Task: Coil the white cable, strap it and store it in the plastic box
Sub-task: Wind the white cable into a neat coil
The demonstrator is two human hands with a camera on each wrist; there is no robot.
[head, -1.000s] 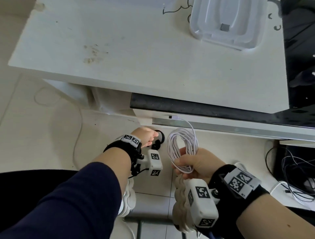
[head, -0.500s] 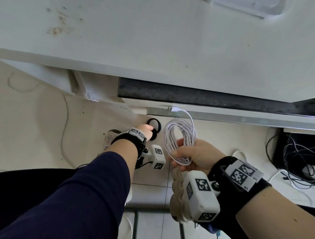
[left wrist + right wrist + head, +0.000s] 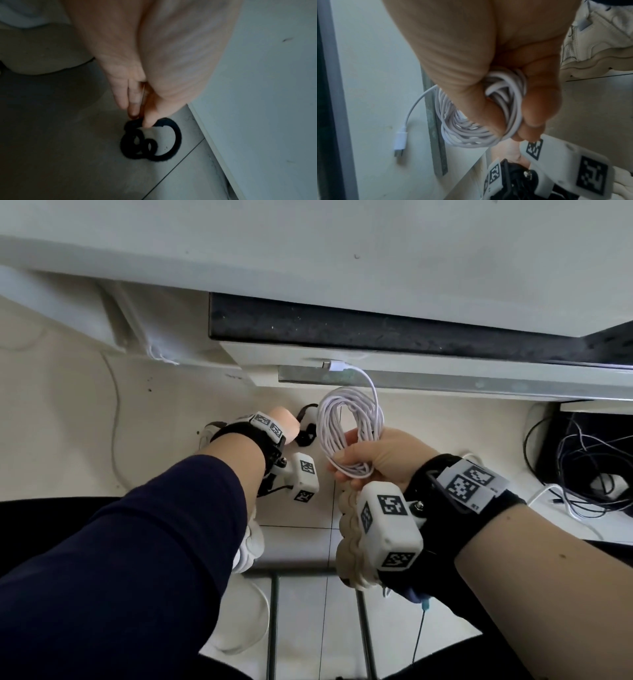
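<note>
White cable (image 3: pixel 346 436), coiled into loops, is gripped tight in the right hand (image 3: pixel 380 457) so it can't spring loose, plug end (image 3: pixel 334 366) dangling free, while the left hand (image 3: pixel 145 94) pinches the black strap (image 3: pixel 150 140) off the floor, presumably to bind it.

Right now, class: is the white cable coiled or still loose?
Coiled. The white cable forms stacked loops gripped by the right hand; only its plug end hangs free. No strap around it yet.

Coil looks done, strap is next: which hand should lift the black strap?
Left hand: its fingertips already pinch the black strap on the floor. The right hand grips the white cable coil.
</note>
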